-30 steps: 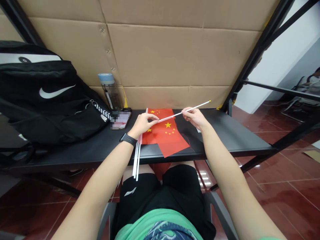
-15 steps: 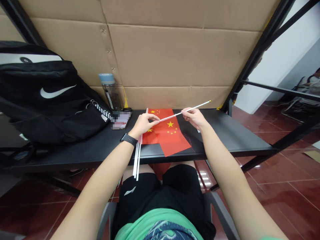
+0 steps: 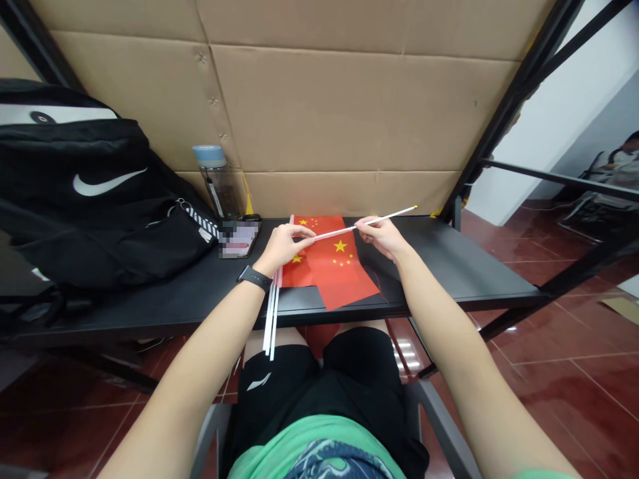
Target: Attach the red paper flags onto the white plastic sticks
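My left hand (image 3: pixel 284 246) and my right hand (image 3: pixel 380 237) hold a thin white stick (image 3: pixel 359 226) with a yellow tip above the table, pinching it between fingers and thumbs. Beneath them lie red flags with yellow stars (image 3: pixel 332 266), stacked loosely, with the lower sheet slanting toward the front edge. A bundle of white sticks (image 3: pixel 272 316) lies under my left hand and juts past the table edge. My left hand partly covers the flags. A black watch (image 3: pixel 255 279) is on my left wrist.
The black table (image 3: pixel 449 263) stands against a cardboard-covered wall (image 3: pixel 339 113). To its left are a black Nike backpack (image 3: pixel 84 199), a clear bottle with a blue lid (image 3: pixel 217 183) and a phone (image 3: pixel 239 238). A person (image 3: pixel 619 166) sits far right beyond the metal frame.
My right hand has shifted slightly left and down, bringing the stick's yellow tip lower and closer. The flags' lower sheet has swung straighter than a second ago.
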Demonstrator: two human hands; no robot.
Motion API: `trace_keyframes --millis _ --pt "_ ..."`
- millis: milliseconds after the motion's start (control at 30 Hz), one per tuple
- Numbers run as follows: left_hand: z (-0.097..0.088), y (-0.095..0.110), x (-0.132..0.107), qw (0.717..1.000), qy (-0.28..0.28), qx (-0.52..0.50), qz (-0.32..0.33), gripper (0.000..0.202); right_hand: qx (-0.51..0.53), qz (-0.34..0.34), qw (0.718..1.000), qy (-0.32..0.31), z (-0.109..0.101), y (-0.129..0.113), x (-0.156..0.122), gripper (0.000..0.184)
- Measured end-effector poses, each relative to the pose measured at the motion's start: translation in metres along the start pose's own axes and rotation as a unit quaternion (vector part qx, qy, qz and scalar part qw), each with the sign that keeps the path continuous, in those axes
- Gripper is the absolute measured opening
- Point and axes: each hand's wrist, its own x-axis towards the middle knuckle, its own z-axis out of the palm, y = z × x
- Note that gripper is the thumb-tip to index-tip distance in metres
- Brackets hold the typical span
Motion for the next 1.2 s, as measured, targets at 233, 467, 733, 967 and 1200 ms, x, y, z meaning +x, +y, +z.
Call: trace_keyframes --millis 233,467,733,967,1200 --pt "0.001 0.004 0.002 1.000 -0.001 0.007 0.002 0.016 -0.013 0.010 1.000 -0.002 0.006 0.002 0.001 0.053" --pt "0.000 -0.005 0.005 0.998 0.061 -0.004 -0.007 0.016 0.009 -0.020 0.977 0.214 -0.032 0.017 0.029 0.075" --pt "0.003 -0.010 0.007 0.998 0.058 -0.027 -0.019 0.018 -0.090 -0.069 0.975 0.192 -0.046 0.032 0.039 0.070" --pt "0.002 -0.009 0.007 0.998 0.050 -0.018 -0.019 0.015 -0.101 -0.094 0.960 0.246 -0.055 0.038 0.045 0.069" --pt "0.001 0.002 0.003 0.999 0.037 0.010 -0.027 0.013 -0.144 -0.032 0.968 0.202 -0.024 0.021 0.026 0.065"
